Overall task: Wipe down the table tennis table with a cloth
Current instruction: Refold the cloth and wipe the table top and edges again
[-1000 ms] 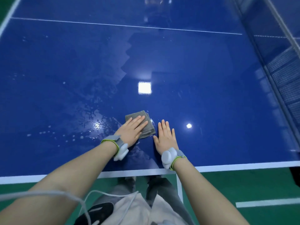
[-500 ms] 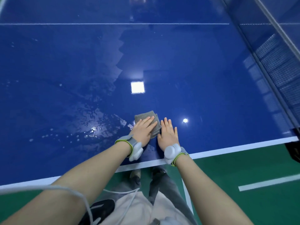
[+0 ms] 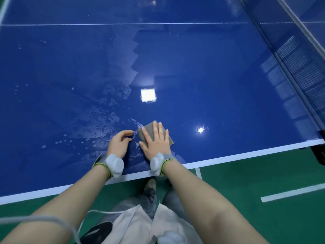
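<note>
The blue table tennis table [image 3: 202, 67] fills most of the view, glossy and wet with streaks and droplets. A small grey cloth [image 3: 149, 128] lies flat on it close to the near white edge. My right hand [image 3: 155, 140] presses flat on the cloth, fingers spread and pointing away from me. My left hand [image 3: 119, 143] rests on the bare wet surface just left of the cloth, fingers curled loosely, holding nothing. Both wrists wear grey bands with white sensor pods.
The net [image 3: 299, 67] runs along the right side of the table. A white centre line [image 3: 123, 24] crosses the far part. Water droplets [image 3: 98, 127] sit left of my hands. Below the near edge is green floor [image 3: 255, 173] with white lines.
The cloth has passed from under my left hand to under my right hand. My left hand has come off it and curled beside it on the table.
</note>
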`<state>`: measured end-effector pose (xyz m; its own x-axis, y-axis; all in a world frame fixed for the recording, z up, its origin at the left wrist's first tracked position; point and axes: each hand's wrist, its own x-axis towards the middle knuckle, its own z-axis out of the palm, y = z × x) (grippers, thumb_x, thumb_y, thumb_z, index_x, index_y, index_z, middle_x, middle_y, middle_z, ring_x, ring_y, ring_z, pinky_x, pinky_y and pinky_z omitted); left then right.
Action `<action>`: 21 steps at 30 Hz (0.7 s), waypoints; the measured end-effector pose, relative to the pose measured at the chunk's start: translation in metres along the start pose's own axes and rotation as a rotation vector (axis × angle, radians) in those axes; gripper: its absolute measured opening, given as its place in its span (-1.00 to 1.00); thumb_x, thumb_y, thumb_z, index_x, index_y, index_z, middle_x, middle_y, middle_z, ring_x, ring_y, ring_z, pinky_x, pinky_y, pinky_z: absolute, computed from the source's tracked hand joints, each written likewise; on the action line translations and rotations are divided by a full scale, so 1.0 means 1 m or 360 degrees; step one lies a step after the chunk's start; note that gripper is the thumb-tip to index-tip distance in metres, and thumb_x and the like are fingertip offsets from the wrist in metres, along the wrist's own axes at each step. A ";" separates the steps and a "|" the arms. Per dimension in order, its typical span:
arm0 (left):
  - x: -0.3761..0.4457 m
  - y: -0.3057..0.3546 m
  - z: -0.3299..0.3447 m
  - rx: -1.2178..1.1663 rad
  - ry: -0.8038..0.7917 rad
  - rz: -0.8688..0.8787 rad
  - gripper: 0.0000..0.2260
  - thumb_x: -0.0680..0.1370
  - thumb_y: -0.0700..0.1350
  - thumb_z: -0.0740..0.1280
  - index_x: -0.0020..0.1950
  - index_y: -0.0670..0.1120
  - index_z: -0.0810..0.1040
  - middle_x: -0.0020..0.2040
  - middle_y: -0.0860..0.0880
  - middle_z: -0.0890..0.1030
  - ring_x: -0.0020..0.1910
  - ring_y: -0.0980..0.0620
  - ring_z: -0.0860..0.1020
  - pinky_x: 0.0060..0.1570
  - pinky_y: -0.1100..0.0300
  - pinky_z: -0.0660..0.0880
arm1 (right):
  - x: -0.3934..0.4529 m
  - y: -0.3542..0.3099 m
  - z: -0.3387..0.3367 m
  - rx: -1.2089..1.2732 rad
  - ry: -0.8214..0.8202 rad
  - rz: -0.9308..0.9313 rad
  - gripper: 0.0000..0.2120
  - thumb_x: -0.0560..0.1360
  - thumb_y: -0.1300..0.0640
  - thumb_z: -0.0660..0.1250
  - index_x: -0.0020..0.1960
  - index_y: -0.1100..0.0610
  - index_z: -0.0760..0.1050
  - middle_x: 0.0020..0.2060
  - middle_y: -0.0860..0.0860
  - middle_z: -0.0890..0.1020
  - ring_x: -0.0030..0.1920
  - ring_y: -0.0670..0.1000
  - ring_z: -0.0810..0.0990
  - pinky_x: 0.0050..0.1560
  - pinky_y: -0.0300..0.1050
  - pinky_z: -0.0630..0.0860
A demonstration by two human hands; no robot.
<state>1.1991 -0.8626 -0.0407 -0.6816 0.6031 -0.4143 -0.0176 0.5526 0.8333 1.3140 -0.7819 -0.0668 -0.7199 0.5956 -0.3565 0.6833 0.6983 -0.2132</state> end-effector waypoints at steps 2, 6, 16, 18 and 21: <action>-0.008 -0.008 -0.003 0.0040 0.0082 0.0027 -0.71 0.52 -0.42 0.12 0.13 -0.23 0.55 0.06 -0.09 0.53 -0.02 -0.01 0.50 0.08 0.25 0.36 | -0.007 -0.018 0.005 -0.0017 -0.0028 -0.0134 -0.45 0.59 -0.19 -0.21 0.55 -0.11 -0.14 0.52 0.16 -0.25 0.50 0.19 -0.32 0.43 0.19 -0.32; -0.012 -0.022 -0.007 -0.0046 0.0133 -0.0039 -0.74 0.54 -0.39 0.14 0.10 -0.21 0.56 0.15 -0.15 0.52 0.02 0.00 0.52 0.11 0.26 0.37 | -0.014 -0.007 0.009 -0.0118 0.0135 -0.0322 -0.48 0.57 -0.15 -0.15 0.51 -0.15 0.12 0.54 0.14 0.02 0.53 0.17 -0.03 0.46 0.19 -0.06; -0.021 -0.025 -0.014 -0.0293 0.0105 -0.0179 -0.69 0.55 -0.41 0.08 0.18 -0.24 0.51 0.06 -0.07 0.53 0.03 0.01 0.50 0.01 0.31 0.44 | -0.028 -0.008 0.017 0.0071 0.0389 0.0461 -0.55 0.57 -0.10 -0.02 0.46 -0.17 0.26 0.48 0.17 0.23 0.48 0.20 0.20 0.38 0.25 0.24; -0.025 -0.028 -0.014 -0.0307 0.0108 -0.0175 -0.71 0.54 -0.41 0.09 0.15 -0.24 0.52 0.05 -0.09 0.55 0.02 0.00 0.51 -0.04 0.34 0.43 | -0.033 -0.030 0.026 0.0040 0.0292 0.0308 -0.53 0.50 -0.11 -0.01 0.34 -0.17 0.44 0.37 0.14 0.43 0.38 0.19 0.38 0.23 0.24 0.40; -0.029 -0.031 -0.016 -0.0304 0.0096 -0.0171 -0.72 0.54 -0.41 0.09 0.14 -0.28 0.51 0.03 -0.10 0.55 -0.01 -0.01 0.51 -0.11 0.40 0.45 | -0.043 -0.044 0.032 0.0013 0.0184 0.0116 -0.53 0.50 -0.12 0.00 0.34 -0.17 0.43 0.37 0.12 0.43 0.39 0.16 0.36 0.24 0.21 0.40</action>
<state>1.2076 -0.9063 -0.0483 -0.7105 0.5082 -0.4867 -0.2269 0.4892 0.8421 1.3190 -0.8510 -0.0707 -0.6771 0.6869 -0.2640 0.7350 0.6484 -0.1982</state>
